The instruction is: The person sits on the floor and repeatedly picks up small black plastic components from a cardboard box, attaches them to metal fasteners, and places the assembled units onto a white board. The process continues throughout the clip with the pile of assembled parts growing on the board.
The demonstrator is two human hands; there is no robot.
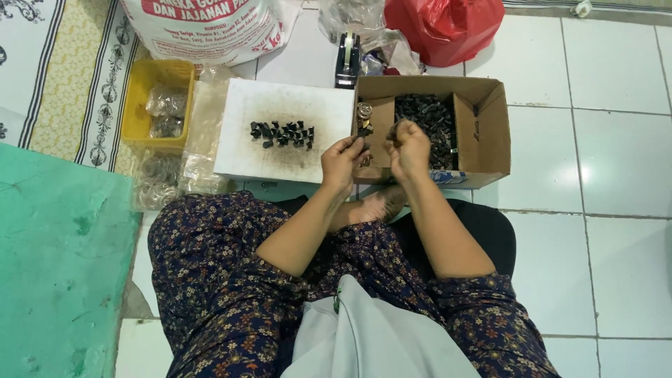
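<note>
I sit cross-legged on a tiled floor. My left hand [343, 159] pinches a small dark part at the left edge of an open cardboard box [483, 143]. Beside it, my right hand [408, 147] is closed over the box, fingers curled on something small that I cannot make out. The box holds a heap of small black parts [428, 120] and a few shiny metal rings [365, 110]. To the left lies a white board [280, 150] with a cluster of black parts [282, 134] lined up on it.
A yellow tray [143, 105] with clear bags of parts sits at the left, more clear bags [159, 178] below it. A tape dispenser [347, 61], a red plastic bag [444, 28] and a large printed sack [203, 28] stand behind. A green mat [56, 266] lies at left.
</note>
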